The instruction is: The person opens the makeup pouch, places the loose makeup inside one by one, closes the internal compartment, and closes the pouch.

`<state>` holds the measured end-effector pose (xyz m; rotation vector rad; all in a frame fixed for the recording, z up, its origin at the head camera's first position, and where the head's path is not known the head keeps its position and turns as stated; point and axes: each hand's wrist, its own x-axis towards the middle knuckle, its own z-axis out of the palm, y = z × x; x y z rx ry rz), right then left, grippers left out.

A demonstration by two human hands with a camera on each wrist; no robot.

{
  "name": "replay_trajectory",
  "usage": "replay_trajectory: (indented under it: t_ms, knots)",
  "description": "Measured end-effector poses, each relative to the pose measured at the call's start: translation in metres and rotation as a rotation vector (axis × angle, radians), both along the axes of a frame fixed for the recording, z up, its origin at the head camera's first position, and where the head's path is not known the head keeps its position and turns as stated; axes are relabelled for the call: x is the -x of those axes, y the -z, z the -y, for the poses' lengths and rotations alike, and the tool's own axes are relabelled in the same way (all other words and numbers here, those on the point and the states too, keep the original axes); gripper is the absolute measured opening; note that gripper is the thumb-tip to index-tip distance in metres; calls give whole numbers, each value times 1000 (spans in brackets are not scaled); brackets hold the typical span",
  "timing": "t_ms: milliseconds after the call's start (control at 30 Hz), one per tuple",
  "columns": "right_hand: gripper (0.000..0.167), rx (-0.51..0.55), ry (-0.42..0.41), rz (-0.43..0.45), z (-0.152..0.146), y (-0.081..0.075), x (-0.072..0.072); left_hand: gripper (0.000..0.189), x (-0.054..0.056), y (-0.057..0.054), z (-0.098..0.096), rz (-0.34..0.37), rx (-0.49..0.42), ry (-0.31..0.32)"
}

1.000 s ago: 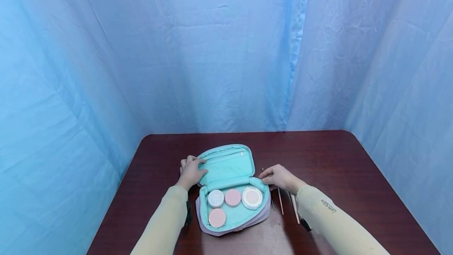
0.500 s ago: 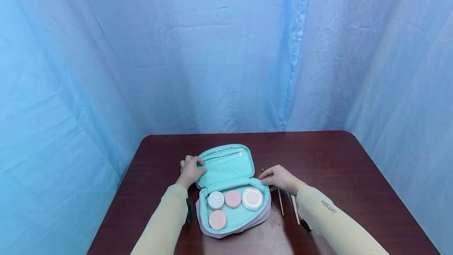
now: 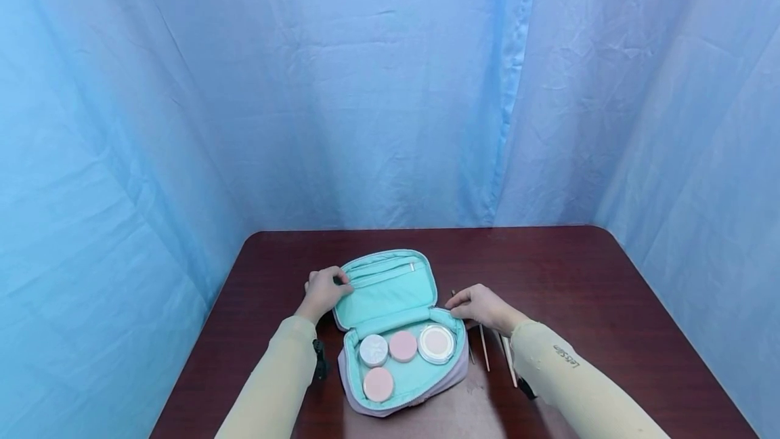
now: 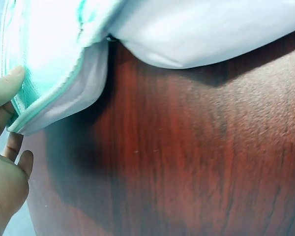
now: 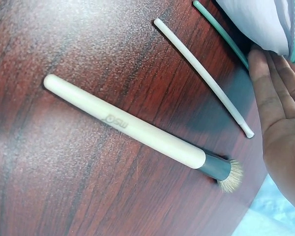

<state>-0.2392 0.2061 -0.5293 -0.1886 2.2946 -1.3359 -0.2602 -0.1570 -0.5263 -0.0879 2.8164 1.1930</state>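
Rounded lilac fabric case point(image 3: 414, 379), mint-lined, open on the dark-red wooden bench point(image 3: 548, 276): its lid point(image 3: 386, 295), long axis crosswise, extends rightward from the pinching fingers point(image 4: 12, 146) of the left hand point(image 3: 321, 293); the right hand point(image 3: 484, 307) grips the case's far-right corner.

Both sleeves point(image 3: 271, 371) are pale cream, the right bearing dark lettering point(image 3: 566, 356).

- Left hand point(image 3: 325, 291): fingers partly behind the lid point(image 3: 390, 300), cut off by the left wrist view's left edge.
- Pouch point(image 3: 411, 377): cropped in both wrist views.
- Green stick point(image 5: 221, 32): far end hidden behind the right hand point(image 3: 483, 307).
- Thick brush point(image 5: 128, 128): handle lettering point(image 5: 116, 121) too blurred to read.
- Sleeves point(image 3: 268, 371): cut off at the near edge.
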Motion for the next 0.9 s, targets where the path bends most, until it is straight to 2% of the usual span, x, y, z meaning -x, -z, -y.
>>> replay_trajectory:
  t_ms: [267,467,600,700,900]
  knots:
    - [22,-5,-2,11,0,-1,0,13,9,-18,4,-47,50,50]
    - [23,8,-8,10,-1,1,1,13,12,-34,0,-63,94,54]
    - [24,18,-12,10,-2,1,1,13,13,-40,-2,-69,131,65]
    - [25,17,-16,7,-3,0,1,12,13,-44,-2,-54,117,72]
    - [25,10,-1,10,-4,1,-1,9,10,-52,-1,-26,29,56]
